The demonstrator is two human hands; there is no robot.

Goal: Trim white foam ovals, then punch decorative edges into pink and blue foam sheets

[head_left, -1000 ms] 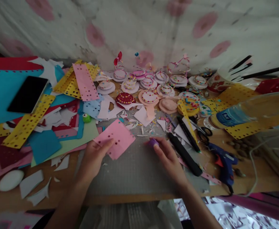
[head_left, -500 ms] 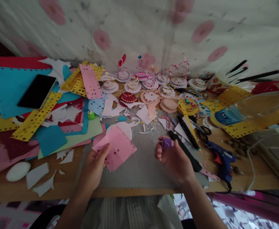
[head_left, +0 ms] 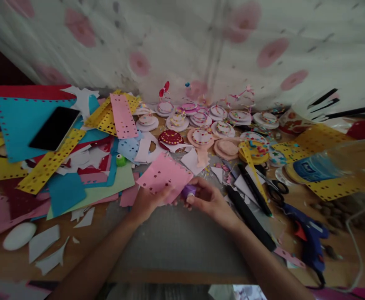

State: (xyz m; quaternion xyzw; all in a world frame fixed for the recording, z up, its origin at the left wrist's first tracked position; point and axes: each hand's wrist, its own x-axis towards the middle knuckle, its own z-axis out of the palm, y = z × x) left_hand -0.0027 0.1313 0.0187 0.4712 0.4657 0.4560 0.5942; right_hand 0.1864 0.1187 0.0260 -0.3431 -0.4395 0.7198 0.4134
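My left hand point(head_left: 152, 202) grips a pink paper sheet point(head_left: 163, 173) by its near edge, thumb on top. Small flower-shaped holes are scattered over the sheet. In my right hand point(head_left: 212, 202) is a small purple craft punch point(head_left: 188, 191), held between thumb and fingers at the sheet's right edge. Whether the paper sits inside the punch's slot I cannot tell. Both hands are above a grey mat point(head_left: 182, 246). A green punch point(head_left: 120, 160) stands on the papers to the left. Beyond the sheet lies a dark red disc point(head_left: 170, 138) with small dots.
Several small layered paper hats point(head_left: 201, 137) line the back. At left, a phone point(head_left: 55, 128) rests on coloured sheets. To the right are black scissors point(head_left: 276, 191), a blue glue gun point(head_left: 310, 235), a black marker-like stick point(head_left: 251, 218) and a lying plastic bottle point(head_left: 332, 162).
My right hand has moved left with the purple punch, up to the pink sheet. My left hand has shifted slightly right and raised the sheet. The view has tilted a little.
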